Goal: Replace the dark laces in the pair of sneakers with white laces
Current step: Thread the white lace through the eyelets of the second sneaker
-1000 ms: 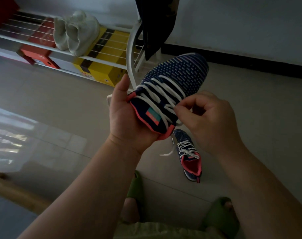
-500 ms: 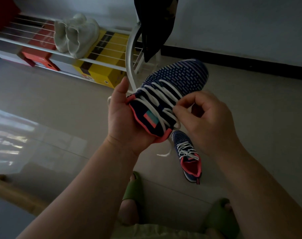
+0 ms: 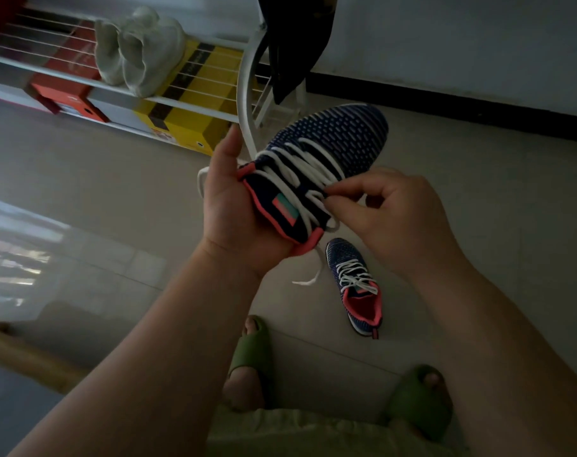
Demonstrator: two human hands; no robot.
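Left hand [image 3: 237,209] cups the heel end of the navy sneaker [image 3: 316,166] up in the air, while right hand [image 3: 392,219] pinches its white lace [image 3: 300,179] near the tongue. The other sneaker [image 3: 354,285] sits on the floor [image 3: 478,192] below, already white-laced.

From my view, the left hand [image 3: 234,209] covers the heel and underside of the held sneaker [image 3: 316,166], and I cannot see its sole. The right hand's fingertips [image 3: 338,196] hide the stretch of white lace [image 3: 300,179] they pinch. Above the sneaker, a dark hanging garment [image 3: 293,44] is cut off by the top edge.
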